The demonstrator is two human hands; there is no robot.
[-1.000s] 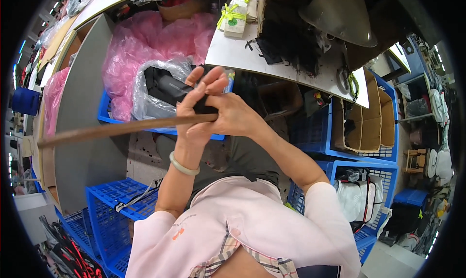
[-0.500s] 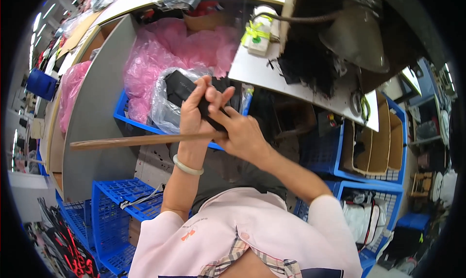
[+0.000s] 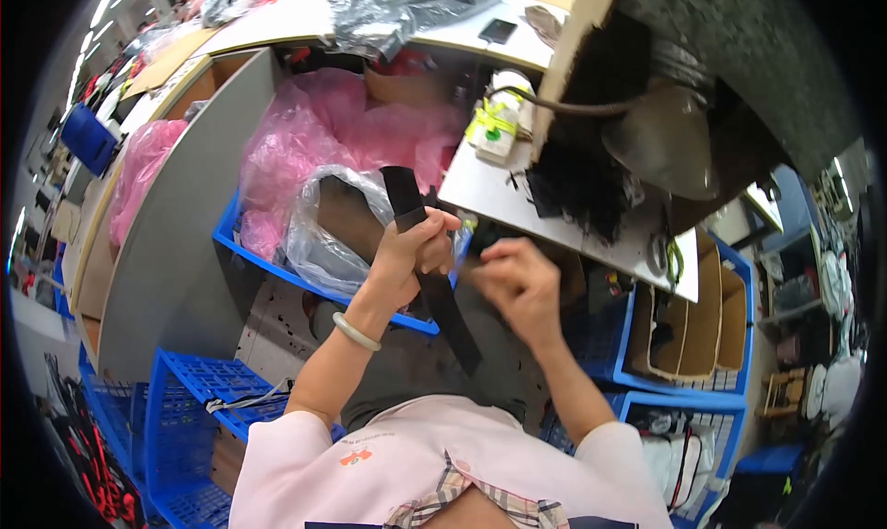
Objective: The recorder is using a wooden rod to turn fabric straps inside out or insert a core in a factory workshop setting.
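Note:
My left hand (image 3: pixel 411 252) is closed around a flat black strap (image 3: pixel 451 321). One end stands up above the fingers, and the longer part slants down over my lap. To its right, my right hand (image 3: pixel 523 284) is lifted apart from the strap. Its fingers are curled and blurred by motion, so whatever they may hold cannot be made out. Beyond my left hand, a clear plastic bag (image 3: pixel 309 238) lies open, with something dark brown inside. The bag sits in a blue crate (image 3: pixel 277 259) beside crumpled pink plastic sheeting (image 3: pixel 309 127).
A white tabletop (image 3: pixel 462 185) juts in from the right, carrying a lamp (image 3: pixel 661 150), a bundle of black strips (image 3: pixel 587 187) and a white object tied with yellow-green ribbon (image 3: pixel 494 141). A grey panel (image 3: pixel 176 215) stands at left. Blue crates (image 3: pixel 199 437) flank me.
My hands were together over a black item and have moved apart, the right one rightward. The black strap now hangs from my left hand. A long brown strip across my left wrist no longer shows.

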